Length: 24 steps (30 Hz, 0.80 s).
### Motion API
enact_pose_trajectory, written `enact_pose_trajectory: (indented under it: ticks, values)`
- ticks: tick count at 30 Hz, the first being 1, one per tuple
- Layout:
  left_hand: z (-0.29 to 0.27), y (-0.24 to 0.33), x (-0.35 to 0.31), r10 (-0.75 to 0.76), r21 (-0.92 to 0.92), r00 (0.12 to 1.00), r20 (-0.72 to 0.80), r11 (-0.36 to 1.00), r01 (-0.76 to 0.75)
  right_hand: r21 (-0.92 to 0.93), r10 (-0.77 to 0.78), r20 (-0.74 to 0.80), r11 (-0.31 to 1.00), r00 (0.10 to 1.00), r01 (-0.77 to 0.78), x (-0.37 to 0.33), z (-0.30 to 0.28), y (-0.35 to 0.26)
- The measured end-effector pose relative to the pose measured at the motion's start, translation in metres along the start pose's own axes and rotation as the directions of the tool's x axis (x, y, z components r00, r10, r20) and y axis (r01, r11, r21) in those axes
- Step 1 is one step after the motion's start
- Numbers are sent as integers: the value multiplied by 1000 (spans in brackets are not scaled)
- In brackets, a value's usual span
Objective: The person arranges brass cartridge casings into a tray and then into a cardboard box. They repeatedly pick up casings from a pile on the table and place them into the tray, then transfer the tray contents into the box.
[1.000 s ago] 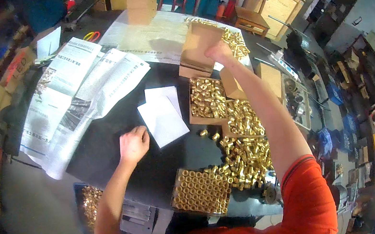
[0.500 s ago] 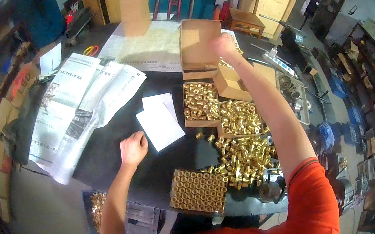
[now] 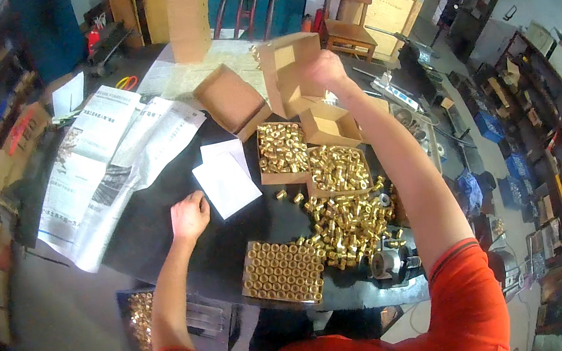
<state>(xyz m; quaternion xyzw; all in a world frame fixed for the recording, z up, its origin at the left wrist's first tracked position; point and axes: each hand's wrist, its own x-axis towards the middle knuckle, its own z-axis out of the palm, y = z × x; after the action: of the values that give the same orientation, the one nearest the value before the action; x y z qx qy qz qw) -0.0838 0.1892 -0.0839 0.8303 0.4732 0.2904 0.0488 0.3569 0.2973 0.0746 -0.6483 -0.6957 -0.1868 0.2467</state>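
My right hand [image 3: 325, 73], slightly blurred, reaches to the far side of the table. Its fingers close on a cardboard box [image 3: 281, 77] that stands tilted up. Left of that, an open, shallow cardboard box [image 3: 232, 101] lies at an angle. My left hand [image 3: 190, 217] rests on the black tabletop with its fingers curled and nothing visible in it, beside some white paper sheets [image 3: 228, 187]. Brass fittings fill one box [image 3: 282, 148] and another box [image 3: 338, 168]. A loose heap of brass fittings [image 3: 350, 227] spreads nearer me, beside a tray of upright fittings in rows [image 3: 282, 271].
An open cardboard box [image 3: 329, 124] sits behind the filled ones. Newspapers [image 3: 88, 175] cover the table's left side. A tall carton [image 3: 190, 22] stands at the back. A metal device [image 3: 388, 262] sits at the near right edge. A bin of brass parts [image 3: 141, 316] lies below my left forearm.
The shallow cardboard box now lies to the left, apart from the one in my right hand. That held box has tipped more upright. My left hand stays on the table.
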Motion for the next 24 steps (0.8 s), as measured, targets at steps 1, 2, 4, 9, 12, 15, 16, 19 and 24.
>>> enact_pose_trajectory:
  ticks: [1, 2, 4, 9, 12, 15, 16, 19, 24]
  values:
    - [-1, -1, -1, -9, 7, 1000, 6, 1000, 9, -3, 32, -4, 999, 999, -32, 1, -3, -7]
    - [-2, -8, -5, -9, 3, 1000, -21, 1000, 9, 6, 58, -10, 998, 998, -58, 5, -11, -27]
    - [-8, -11, -9, -32, 7, 999, -17, 999, 32, 132, 181, 67, 973, 981, -188, 0, -57, -67]
    - [-2, -7, -5, -17, 18, 1000, 16, 1000, 16, 685, -34, 39, 728, 999, -2, -27, -139, -88]
    - [-2, -11, -6, -11, 6, 999, 48, 1000, 11, 701, -90, 12, 711, 996, 56, -58, -214, -158]
    - [-1, -31, -10, 76, 19, 997, -7, 997, -76, 792, -63, 110, 608, 992, -50, -92, -252, -207]
    - [-11, -24, -9, -50, -273, 995, 91, 959, 74, 800, -172, 65, 598, 983, 52, -100, -259, -216]
    - [-72, 36, -19, -255, -871, 947, 195, 398, 287, 900, -107, 51, 437, 993, 1, -136, -272, -256]
    - [-151, 98, -73, -156, -890, 914, 374, -336, 307, 893, -97, 189, 432, 977, -130, -167, -266, -286]
